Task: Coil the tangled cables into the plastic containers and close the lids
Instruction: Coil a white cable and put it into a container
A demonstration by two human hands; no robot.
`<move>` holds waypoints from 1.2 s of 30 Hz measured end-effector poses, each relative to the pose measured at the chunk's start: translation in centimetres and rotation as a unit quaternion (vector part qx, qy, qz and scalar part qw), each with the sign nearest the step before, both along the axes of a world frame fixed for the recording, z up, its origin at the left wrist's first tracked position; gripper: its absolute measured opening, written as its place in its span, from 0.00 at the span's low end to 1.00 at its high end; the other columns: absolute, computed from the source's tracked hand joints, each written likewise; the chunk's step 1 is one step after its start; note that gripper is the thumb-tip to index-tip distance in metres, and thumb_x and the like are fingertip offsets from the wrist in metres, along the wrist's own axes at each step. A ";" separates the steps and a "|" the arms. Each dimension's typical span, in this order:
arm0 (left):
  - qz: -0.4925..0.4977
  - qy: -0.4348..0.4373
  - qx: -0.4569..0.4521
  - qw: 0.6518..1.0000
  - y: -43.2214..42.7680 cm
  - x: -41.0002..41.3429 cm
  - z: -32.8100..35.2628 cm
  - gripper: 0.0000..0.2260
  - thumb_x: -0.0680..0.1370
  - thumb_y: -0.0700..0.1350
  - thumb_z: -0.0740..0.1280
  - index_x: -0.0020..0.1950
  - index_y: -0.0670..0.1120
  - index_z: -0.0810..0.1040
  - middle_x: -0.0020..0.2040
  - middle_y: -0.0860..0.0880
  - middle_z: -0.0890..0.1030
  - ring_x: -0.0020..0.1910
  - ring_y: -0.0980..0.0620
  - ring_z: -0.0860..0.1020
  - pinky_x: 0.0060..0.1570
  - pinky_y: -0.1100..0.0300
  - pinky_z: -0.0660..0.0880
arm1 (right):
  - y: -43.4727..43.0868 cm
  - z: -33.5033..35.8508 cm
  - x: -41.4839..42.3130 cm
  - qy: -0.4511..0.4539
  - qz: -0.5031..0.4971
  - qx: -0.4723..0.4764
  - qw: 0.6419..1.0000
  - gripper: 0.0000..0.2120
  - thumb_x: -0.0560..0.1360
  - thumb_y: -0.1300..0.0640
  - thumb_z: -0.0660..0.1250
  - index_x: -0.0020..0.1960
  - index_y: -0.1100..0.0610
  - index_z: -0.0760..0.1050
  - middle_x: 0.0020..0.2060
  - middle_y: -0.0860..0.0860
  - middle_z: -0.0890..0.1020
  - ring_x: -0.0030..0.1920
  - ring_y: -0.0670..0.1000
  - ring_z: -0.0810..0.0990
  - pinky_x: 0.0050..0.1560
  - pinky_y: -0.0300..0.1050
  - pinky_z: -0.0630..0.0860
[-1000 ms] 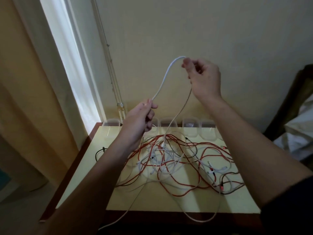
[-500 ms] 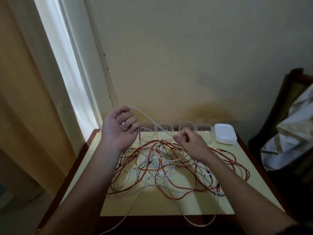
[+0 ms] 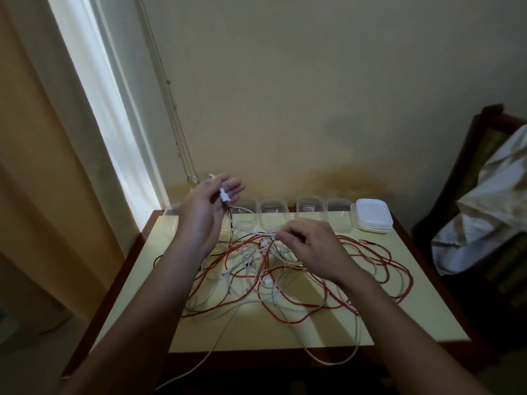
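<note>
Left hand (image 3: 209, 208) raised over the table's (image 3: 413, 317) far left corner, fingers half uncurled; the white cable (image 3: 225, 195) loops over them, its plug apparently pinned by the thumb. Right hand (image 3: 312, 248) low over the tangle, fingertips pinching the same white cable, which runs taut between the hands. Red, white and dark cables (image 3: 379, 269) lie knotted across the tabletop, two white strands hanging over the near edge. Clear containers (image 3: 272, 213) stand open in a row along the far edge, the lids (image 3: 372, 216) stacked beside them at the right end. Half a second earlier the left fingers were curled tighter; the right hand has barely shifted.
</note>
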State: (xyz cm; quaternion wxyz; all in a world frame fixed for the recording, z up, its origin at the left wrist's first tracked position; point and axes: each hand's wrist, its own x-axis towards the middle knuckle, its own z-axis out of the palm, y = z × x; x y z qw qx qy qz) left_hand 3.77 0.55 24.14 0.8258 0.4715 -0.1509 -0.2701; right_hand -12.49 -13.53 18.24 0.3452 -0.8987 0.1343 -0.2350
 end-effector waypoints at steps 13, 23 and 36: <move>-0.216 -0.122 0.164 0.955 -0.1 -2.8 0.5 0.19 0.86 0.46 0.54 0.67 0.34 0.73 0.29 0.52 0.61 0.26 0.55 0.54 0.26 0.61 0.51 | 0.8 7.9 3.0 -0.051 0.040 -0.051 0.997 0.08 0.79 0.50 0.70 0.45 0.53 0.81 0.27 0.47 0.71 0.29 0.43 0.68 0.31 0.38 0.61; -0.351 0.081 0.077 0.930 1.1 -2.0 0.1 0.18 0.83 0.54 0.56 0.37 0.47 0.73 0.28 0.54 0.52 0.23 0.56 0.48 0.20 0.63 0.47 | 0.1 4.7 2.0 -0.060 0.050 0.177 0.981 0.18 0.81 0.42 0.65 0.45 0.57 0.73 0.36 0.53 0.64 0.35 0.51 0.63 0.36 0.45 0.62; -0.259 0.095 0.040 0.961 0.9 -2.2 0.0 0.18 0.84 0.52 0.55 0.36 0.49 0.69 0.24 0.55 0.59 0.19 0.58 0.56 0.20 0.63 0.48 | -0.5 5.1 2.9 -0.054 0.036 0.110 0.992 0.16 0.81 0.44 0.66 0.45 0.57 0.78 0.32 0.50 0.67 0.32 0.45 0.65 0.33 0.43 0.62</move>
